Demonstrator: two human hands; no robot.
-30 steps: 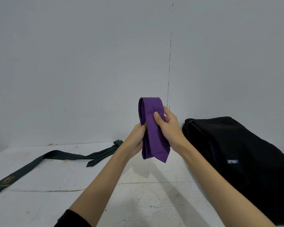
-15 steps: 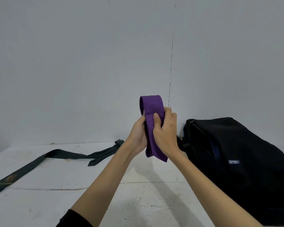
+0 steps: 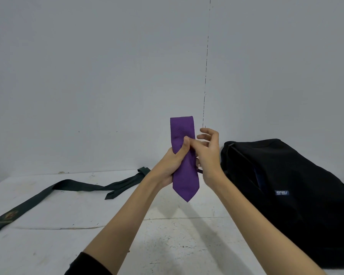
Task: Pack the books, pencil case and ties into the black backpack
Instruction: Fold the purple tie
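Purple tie [image 3: 185, 175], folded, hangs at frame centre, gripped in the left hand [image 3: 172, 165]; the right hand [image 3: 208, 153] is beside it, fingers spread, holding nothing. Folding looks nearly finished; next it goes right, into the black backpack [image 3: 286, 195].

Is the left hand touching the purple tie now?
Touching. In the head view the left hand grips the folded purple tie, with its thumb pressed across the front of the fabric.

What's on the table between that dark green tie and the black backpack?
Nothing rests there: in the head view, only bare white table separates the green tie from the backpack.
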